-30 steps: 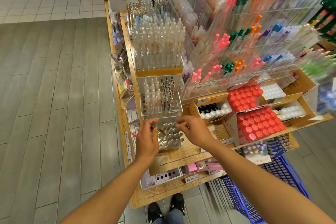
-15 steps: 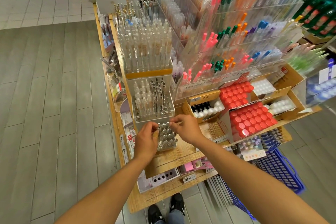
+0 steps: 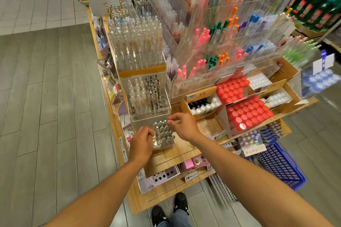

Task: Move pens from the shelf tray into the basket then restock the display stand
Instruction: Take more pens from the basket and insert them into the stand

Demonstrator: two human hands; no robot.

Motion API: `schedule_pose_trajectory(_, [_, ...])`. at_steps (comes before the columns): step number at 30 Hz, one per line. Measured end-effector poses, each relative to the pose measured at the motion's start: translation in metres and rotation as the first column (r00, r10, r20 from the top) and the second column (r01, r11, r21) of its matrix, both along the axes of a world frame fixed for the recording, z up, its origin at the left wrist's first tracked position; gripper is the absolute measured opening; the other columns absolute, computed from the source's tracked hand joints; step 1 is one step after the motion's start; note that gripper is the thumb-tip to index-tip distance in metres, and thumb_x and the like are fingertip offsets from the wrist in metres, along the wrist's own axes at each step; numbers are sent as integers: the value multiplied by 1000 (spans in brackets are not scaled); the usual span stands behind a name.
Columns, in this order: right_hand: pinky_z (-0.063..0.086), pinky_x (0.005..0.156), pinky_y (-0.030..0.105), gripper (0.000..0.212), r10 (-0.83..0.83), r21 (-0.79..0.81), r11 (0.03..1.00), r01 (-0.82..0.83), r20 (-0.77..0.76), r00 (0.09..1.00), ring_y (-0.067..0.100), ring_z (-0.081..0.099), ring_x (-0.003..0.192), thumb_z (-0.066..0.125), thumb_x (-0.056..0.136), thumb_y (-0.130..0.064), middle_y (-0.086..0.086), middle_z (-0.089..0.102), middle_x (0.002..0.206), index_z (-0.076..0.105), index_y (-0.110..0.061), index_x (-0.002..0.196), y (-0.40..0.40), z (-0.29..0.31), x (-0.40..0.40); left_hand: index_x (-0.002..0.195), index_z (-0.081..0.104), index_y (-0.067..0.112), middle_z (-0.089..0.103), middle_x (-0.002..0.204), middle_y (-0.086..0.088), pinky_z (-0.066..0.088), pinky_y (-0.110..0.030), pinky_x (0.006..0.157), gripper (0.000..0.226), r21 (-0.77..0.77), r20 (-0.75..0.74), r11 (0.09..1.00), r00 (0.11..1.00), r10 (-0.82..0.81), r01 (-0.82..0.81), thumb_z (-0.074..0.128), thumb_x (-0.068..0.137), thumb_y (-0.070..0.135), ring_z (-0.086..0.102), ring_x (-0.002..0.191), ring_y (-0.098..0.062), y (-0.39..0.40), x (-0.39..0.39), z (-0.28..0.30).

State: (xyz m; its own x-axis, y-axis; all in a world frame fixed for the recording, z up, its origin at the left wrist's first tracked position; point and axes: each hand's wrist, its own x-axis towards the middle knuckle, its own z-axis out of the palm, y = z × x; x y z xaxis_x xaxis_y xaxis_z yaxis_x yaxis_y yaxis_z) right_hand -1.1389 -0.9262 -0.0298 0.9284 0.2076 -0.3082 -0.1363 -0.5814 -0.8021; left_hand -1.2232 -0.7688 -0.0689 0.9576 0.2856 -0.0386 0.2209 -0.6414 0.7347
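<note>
Here, a shopper's left hand [image 3: 142, 143] curls around the side of a small clear tray of silver-capped pens [image 3: 164, 135] on the wooden shelf [image 3: 184, 151], while the right hand [image 3: 181, 124] pinches one pen top at the far row. Judged from this, pens are being lifted out; next comes a straight pull, then a carry to the blue basket [image 3: 280, 167] at lower right.
</note>
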Motion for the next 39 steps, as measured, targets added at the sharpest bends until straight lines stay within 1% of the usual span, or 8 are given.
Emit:
schedule_pose_trajectory(4, [56, 84, 34, 22, 34, 34, 999, -33, -25, 999, 16, 66, 93, 63, 94, -24, 1, 71, 106, 69, -15, 113, -5, 1, 0, 94, 61, 19, 61, 88, 7, 40, -16, 63, 13, -93, -83, 988, 990, 114, -122, 62, 92, 6, 56, 78, -8, -4, 3, -3])
schedule_pose_trajectory(7, [55, 69, 21, 28, 33, 143, 990, -15, -122, 992, 11, 66, 84, 55, 99, -23, 4, 68, 114, 64, -13, 123, -17, 2, -7, 94, 59, 21, 60, 87, 8, 37, -15, 59, 12, -124, -208, 978, 968, 139, -167, 62, 93, 9, 54, 75, -5, -18, -3, -8])
schedule_pose_trajectory(10, [56, 80, 34, 30, 26, 213, 977, 27, -242, 970, 15, 67, 84, 47, 102, -28, 3, 66, 117, 61, -14, 125, -41, 0, -18, 96, 60, 19, 62, 86, 4, 39, -23, 57, 10, -181, -326, 953, 929, 175, -243, 58, 94, 10, 57, 75, -12, -36, -12, -15])
schedule_pose_trajectory(12, [54, 80, 33, 32, 0, 260, 962, 80, -293, 956, 16, 67, 84, 43, 103, -32, 2, 65, 117, 60, -16, 125, -65, -2, -28, 91, 62, 19, 64, 80, 3, 37, -24, 55, 8, -180, -367, 942, 908, 203, -283, 56, 95, 15, 58, 71, -16, -52, -18, -17])
schedule_pose_trajectory(23, [54, 64, 25, 37, -208, 374, 860, 348, -365, 907, 19, 68, 75, 35, 104, -38, 6, 70, 108, 62, -17, 117, -267, -24, -98, 94, 61, 13, 68, 87, -12, 53, -40, 69, 21, -565, -421, 797, 905, -58, -212, 43, 104, 17, 64, 73, -27, -232, -45, -12])
schedule_pose_trajectory(29, [44, 59, 24, 31, -327, 348, 813, 467, -389, 861, 18, 56, 63, 43, 103, -25, 12, 65, 100, 60, -4, 118, -408, -39, -142, 92, 55, 12, 57, 77, -11, 38, -26, 51, 22, -653, -426, 723, 899, -104, -225, 40, 106, 19, 50, 59, -20, -376, -53, -19])
schedule_pose_trajectory(34, [46, 56, 22, 22, -443, 223, 811, 541, -369, 817, 14, 57, 58, 48, 101, -19, 10, 66, 95, 62, -5, 109, -517, -109, -157, 90, 52, 13, 57, 77, -10, 40, -21, 45, 19, -659, -479, 719, 860, -176, -220, 40, 104, 13, 53, 56, -17, -473, -53, -75])
schedule_pose_trajectory(39, [51, 60, 29, 18, -516, 74, 815, 575, -360, 777, 19, 57, 61, 56, 97, -14, 6, 64, 82, 63, 0, 106, -596, -245, -145, 88, 53, 13, 59, 78, -11, 44, -21, 47, 22, -642, -561, 728, 794, -235, -239, 40, 105, 17, 54, 58, -19, -543, -32, -188])
